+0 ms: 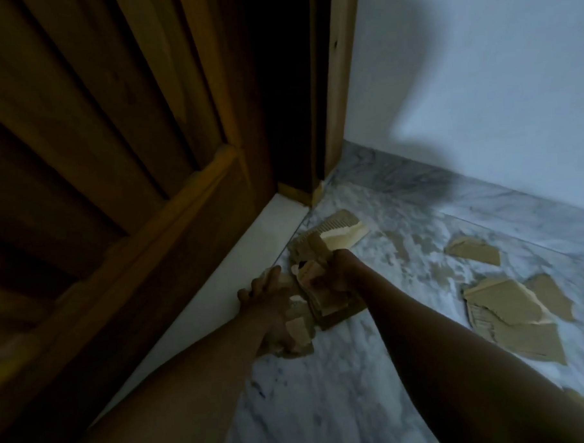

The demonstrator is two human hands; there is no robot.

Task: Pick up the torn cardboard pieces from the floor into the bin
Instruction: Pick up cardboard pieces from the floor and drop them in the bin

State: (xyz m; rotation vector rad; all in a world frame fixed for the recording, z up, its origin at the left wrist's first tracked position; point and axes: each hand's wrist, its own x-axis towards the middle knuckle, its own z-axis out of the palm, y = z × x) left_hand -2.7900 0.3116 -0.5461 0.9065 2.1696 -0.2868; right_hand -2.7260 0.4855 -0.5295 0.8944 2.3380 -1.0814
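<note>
Two hands (271, 309) (336, 269), one door (114, 162), several loose cardboard pieces (509, 315), count unclear

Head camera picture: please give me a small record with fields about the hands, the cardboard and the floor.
left hand: closed on torn brown cardboard pieces
right hand: grips a stack of torn cardboard
loose cardboard on floor: small piece, large pile, ribbed pieces
floor: grey-white marble
left side: brown wooden door
bin: not visible

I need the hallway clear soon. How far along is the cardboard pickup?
Nothing shows as binned; no bin is in view. In hand: the right hand and left hand both grip cardboard by the door. Left on the floor: a large pile, a small piece and pieces near the door frame.
</note>
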